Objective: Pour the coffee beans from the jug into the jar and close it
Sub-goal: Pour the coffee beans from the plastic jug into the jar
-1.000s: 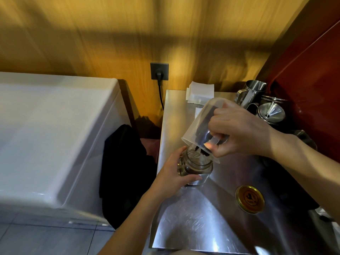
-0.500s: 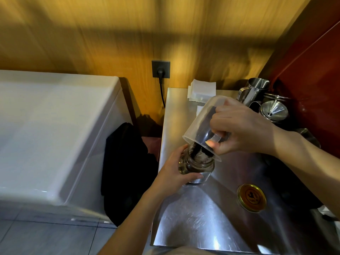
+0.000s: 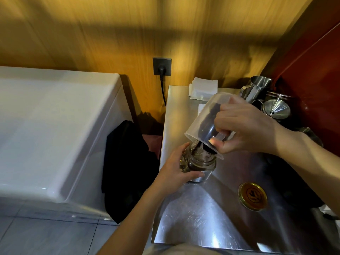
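Observation:
A clear plastic jug (image 3: 204,115) is tipped steeply, mouth down, over a small glass jar (image 3: 200,164) on the steel counter (image 3: 193,218). My right hand (image 3: 244,129) grips the jug by its handle. Dark coffee beans (image 3: 207,124) lie along the jug's lower side and spill at the lip into the jar's mouth. My left hand (image 3: 174,173) wraps around the jar's left side and holds it upright. The jar's gold lid (image 3: 253,196) lies flat on the counter to the right, apart from the jar.
Steel pitchers (image 3: 255,89) and a funnel (image 3: 276,107) crowd the counter's back right corner by a red wall. Folded white cloths (image 3: 203,87) lie at the back edge. A white appliance (image 3: 55,126) stands left, with a dark bag (image 3: 125,162) in the gap and a plugged socket (image 3: 162,66) behind.
The jug has tilted a little steeper and the beans have slid down toward its lip, filling the jar further. Both hands keep their grips.

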